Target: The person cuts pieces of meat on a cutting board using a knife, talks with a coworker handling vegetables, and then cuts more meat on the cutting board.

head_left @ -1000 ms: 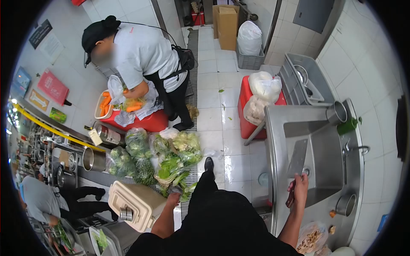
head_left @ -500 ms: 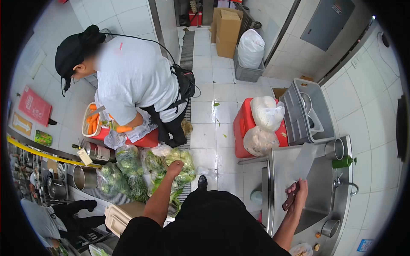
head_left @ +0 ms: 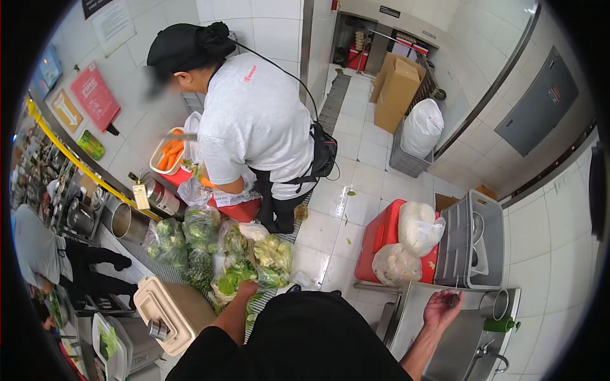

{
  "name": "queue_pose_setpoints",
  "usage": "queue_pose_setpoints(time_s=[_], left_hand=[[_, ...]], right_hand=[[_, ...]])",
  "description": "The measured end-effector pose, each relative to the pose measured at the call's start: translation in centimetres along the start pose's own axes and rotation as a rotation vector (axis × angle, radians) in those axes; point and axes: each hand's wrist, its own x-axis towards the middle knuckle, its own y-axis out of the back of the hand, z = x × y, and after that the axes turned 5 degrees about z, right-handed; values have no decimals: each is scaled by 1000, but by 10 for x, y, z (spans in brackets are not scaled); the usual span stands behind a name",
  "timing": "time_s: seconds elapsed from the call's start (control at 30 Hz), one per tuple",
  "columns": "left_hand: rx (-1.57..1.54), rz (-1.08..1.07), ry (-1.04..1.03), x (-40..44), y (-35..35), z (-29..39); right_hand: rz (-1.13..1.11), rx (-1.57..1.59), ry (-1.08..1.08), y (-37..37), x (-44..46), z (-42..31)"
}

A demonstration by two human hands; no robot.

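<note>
My left hand (head_left: 247, 289) is over the front edge of leafy greens (head_left: 234, 275) in the floor pile. Its fingers look curled in; what they hold, if anything, is hidden. Beside the greens lie bagged pale-green vegetables (head_left: 272, 254) and several bags of darker greens (head_left: 201, 227). My right hand (head_left: 438, 310) is closed round the brown handle of a cleaver (head_left: 454, 298), above the left part of the steel sink (head_left: 406, 324). The cleaver's blade points away from me and shows almost edge-on.
A co-worker (head_left: 260, 108) bends over a red box, near a basket of carrots (head_left: 166, 155). A lidded beige bin (head_left: 166, 305) stands at my left. Ahead right are a red cooler (head_left: 379, 244) with white bags on it and a grey crate (head_left: 456, 244). Another person (head_left: 44, 244) stands far left.
My view has swung, shifting the room rightward. My left hand has moved lower, closer to the leafy greens. The cleaver has turned from broad side to nearly edge-on, still in my right hand.
</note>
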Motion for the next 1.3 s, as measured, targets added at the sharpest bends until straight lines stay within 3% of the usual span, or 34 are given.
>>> queue_pose_setpoints(time_s=[0.17, 0.23, 0.37, 0.43, 0.5, 0.63, 0.67, 0.7, 0.77, 1.07, 1.23, 1.3], left_hand=[[-162, 19, 159, -30, 8, 26], [-154, 60, 15, -10, 4, 27], [-80, -4, -34, 9, 26, 62], [175, 0, -212, 32, 27, 70], [167, 13, -214, 48, 22, 67], [269, -21, -334, 35, 32, 64], [173, -57, -172, 36, 28, 64], [186, -62, -187, 34, 32, 68], [249, -134, -215, 26, 34, 67], [246, -145, -248, 40, 28, 88], [158, -161, -200, 40, 27, 102], [197, -137, -167, 32, 28, 107]], right_hand=[[-212, -24, 68, -5, -4, -7], [-172, -26, 138, -3, -9, -8], [2, -85, 46, 39, -6, -6], [63, -53, 77, 86, 8, 9], [290, -134, 95, 105, -6, 31], [143, -242, -14, 207, -14, 32], [396, -160, 86, 210, -16, 35], [655, -76, 181, 216, -20, 37], [698, -64, 166, 233, -34, 33], [700, -27, 275, 271, -45, 38], [476, -216, 202, 292, -46, 34], [527, -225, 226, 292, -38, 38]])
